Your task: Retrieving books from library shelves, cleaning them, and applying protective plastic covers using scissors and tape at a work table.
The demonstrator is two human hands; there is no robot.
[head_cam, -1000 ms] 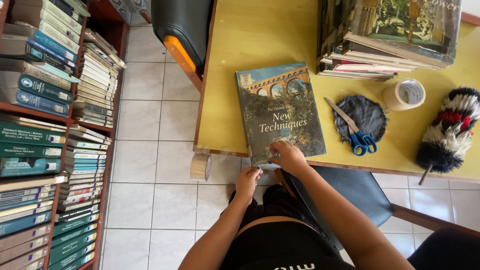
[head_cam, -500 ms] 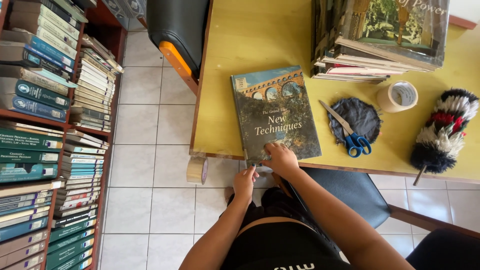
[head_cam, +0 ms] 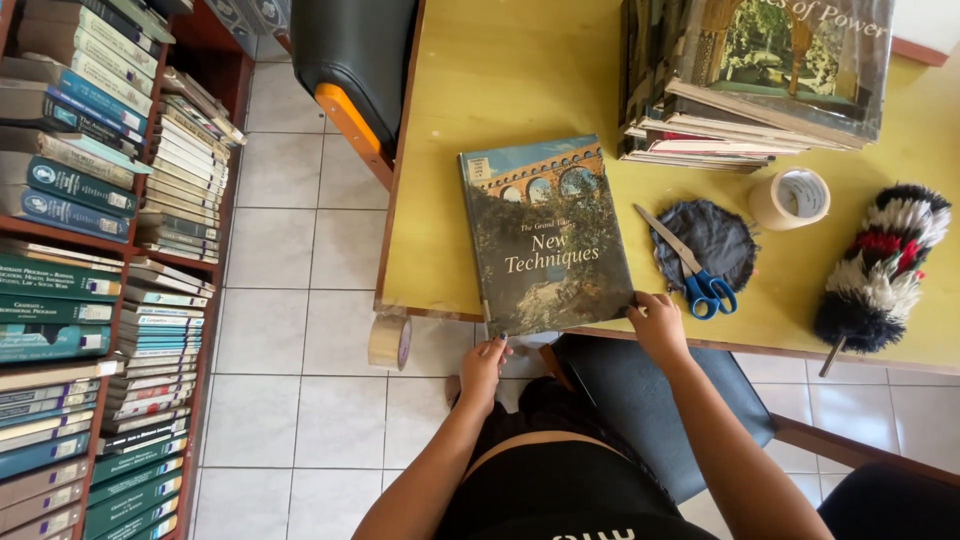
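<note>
Lying flat near the front edge of the yellow table (head_cam: 520, 80), a large hardcover book (head_cam: 545, 235) with an aqueduct photo on the cover, its lower end sticking out a little over the edge. Gripping the lower left corner of the book, the left hand (head_cam: 484, 365) — fingers curled up from below the table edge, thumb and fingertips pinching the corner, though how firmly is hard to tell. Resting on the lower right corner, the right hand (head_cam: 657, 322), fingers bent and pressing on the cover edge, holding it rather than hanging loose. Lying just to the right of the book, a dark round cloth (head_cam: 715, 240) with blue-handled scissors (head_cam: 690, 265) on top of it, blades pointing up and left. Standing a bit further right, a roll of tape (head_cam: 790, 197), and beyond it a striped feather duster (head_cam: 875, 265) with its handle reaching past the table edge. Sitting at the far side of the table, a stack of books and magazines (head_cam: 750, 80). Hanging at the left corner of the table — or touching it, not clear which — another tape roll (head_cam: 390, 342) over the tiled floor (head_cam: 290, 250). Filling the left side, a bookshelf (head_cam: 80, 250) packed with volumes.
</note>
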